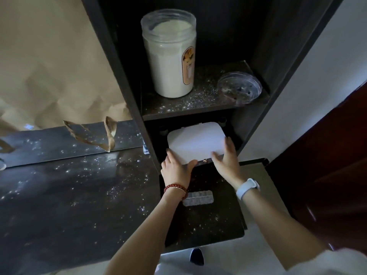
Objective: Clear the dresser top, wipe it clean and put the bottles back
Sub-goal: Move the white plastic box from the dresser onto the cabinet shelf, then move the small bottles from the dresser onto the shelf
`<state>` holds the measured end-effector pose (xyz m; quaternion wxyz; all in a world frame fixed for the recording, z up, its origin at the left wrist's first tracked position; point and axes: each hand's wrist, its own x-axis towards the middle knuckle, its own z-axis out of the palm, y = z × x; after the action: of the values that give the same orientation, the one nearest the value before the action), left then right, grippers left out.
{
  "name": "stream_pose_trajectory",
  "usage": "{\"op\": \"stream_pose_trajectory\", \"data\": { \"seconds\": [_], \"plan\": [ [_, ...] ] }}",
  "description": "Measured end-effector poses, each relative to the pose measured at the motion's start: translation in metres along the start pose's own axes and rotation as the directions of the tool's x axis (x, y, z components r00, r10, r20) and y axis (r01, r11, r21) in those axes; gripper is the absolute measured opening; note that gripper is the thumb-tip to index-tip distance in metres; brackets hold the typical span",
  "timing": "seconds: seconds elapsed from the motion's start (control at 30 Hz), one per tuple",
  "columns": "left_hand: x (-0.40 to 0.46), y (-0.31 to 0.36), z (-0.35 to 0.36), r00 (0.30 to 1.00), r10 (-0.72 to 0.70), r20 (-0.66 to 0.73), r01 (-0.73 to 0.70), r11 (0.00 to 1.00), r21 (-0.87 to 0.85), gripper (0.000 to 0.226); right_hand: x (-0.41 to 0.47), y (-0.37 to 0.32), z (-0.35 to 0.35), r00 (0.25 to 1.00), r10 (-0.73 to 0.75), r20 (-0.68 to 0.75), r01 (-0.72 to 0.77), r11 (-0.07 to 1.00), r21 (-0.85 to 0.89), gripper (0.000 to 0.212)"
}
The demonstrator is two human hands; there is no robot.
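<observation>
So both hands are on the white box [195,142], which sits in the low cubby of the dark shelf unit [121,62] on the right side of the dresser top [65,195]; the left hand [175,168] holds its near left corner, fingers running along the left edge and thumb laid on the lid, and the right hand [226,161] holds the near right corner the same way, fingers fairly straight up the right side; hard to tell if the box is lifted or just resting there. Left wrist has a red bead bracelet [175,189], right wrist a pale blue watch [247,188]. On the shelf just above the box there's a tall clear jar [169,54] full of white powder with an orange cat label, and to its right a clear round lid [239,88] lying near the shelf's front edge; the shelf board hangs right over the box. Nearer, under the wrists, a small clear ribbed case [198,198] lies on the speckled dark top. Far left, a mirror [59,141] leans behind the dresser top with torn brown paper [49,56] above it; a dark red door [327,185] stands on the right.
</observation>
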<state>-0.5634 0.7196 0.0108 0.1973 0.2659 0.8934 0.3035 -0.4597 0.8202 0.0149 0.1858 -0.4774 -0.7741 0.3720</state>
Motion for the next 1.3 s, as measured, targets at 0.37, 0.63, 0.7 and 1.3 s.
{"op": "stream_pose_trajectory", "data": {
  "seconds": [0.37, 0.63, 0.7, 1.3],
  "plan": [
    [0.022, 0.015, 0.001, 0.999, -0.039, -0.013, 0.04, 0.993, 0.113, 0.094, 0.02, 0.003, 0.006, 0.993, -0.108, -0.051, 0.099, 0.985, -0.143, 0.056],
    [-0.052, -0.06, 0.013, 0.983, 0.178, -0.032, -0.168, 0.963, 0.21, 0.062, -0.054, 0.06, 0.042, 0.924, -0.311, -0.222, 0.295, 0.95, -0.104, 0.043],
    [-0.066, -0.09, 0.019, 0.992, 0.122, 0.014, -0.121, 0.953, 0.277, 0.057, -0.071, 0.085, 0.06, 0.971, -0.241, -0.007, 0.237, 0.959, -0.154, 0.043],
    [-0.07, -0.159, 0.017, 0.972, 0.028, 0.235, -0.162, 0.805, 0.571, 0.062, -0.027, 0.139, 0.162, 0.803, 0.077, 0.591, 0.466, 0.537, -0.703, 0.054]
  ]
}}
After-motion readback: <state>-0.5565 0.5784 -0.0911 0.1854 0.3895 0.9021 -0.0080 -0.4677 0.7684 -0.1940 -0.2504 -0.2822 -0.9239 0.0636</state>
